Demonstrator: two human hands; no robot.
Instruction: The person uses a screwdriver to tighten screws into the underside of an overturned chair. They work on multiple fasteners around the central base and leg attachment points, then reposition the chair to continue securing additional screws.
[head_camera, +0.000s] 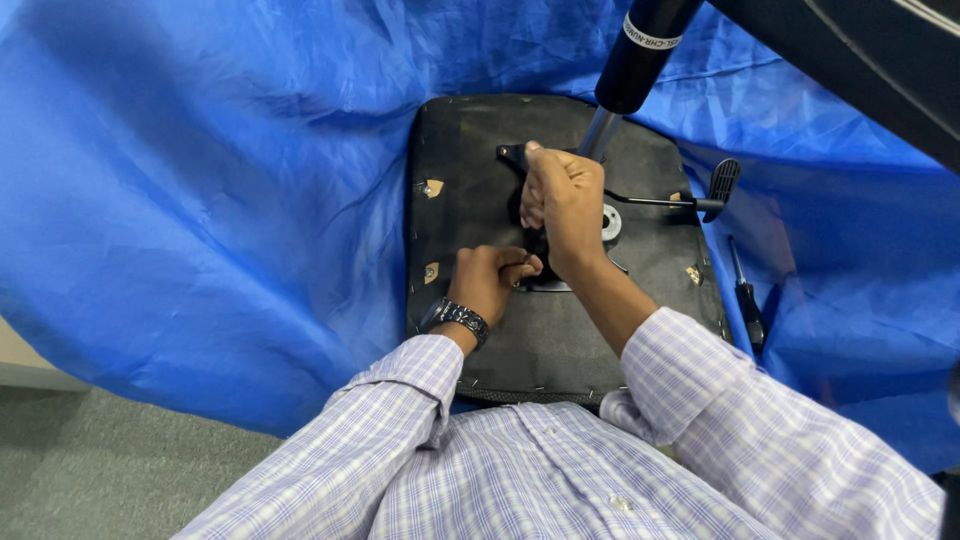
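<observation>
An upturned black chair seat (470, 140) lies on a blue plastic sheet (200, 180), its underside facing me. A metal mechanism plate (611, 222) sits at its middle, with a gas-lift cylinder (640, 55) rising from it. My right hand (562, 200) is closed over the plate's top part. My left hand (492, 280), with a wristwatch, is curled at the plate's lower edge; whatever it pinches is hidden by the fingers. A thin lever with a black paddle handle (722, 183) sticks out to the right.
A black-handled screwdriver (746, 300) lies on the blue sheet right of the seat. Part of the black chair base (860, 60) crosses the top right corner. Grey carpet (100, 470) shows at bottom left.
</observation>
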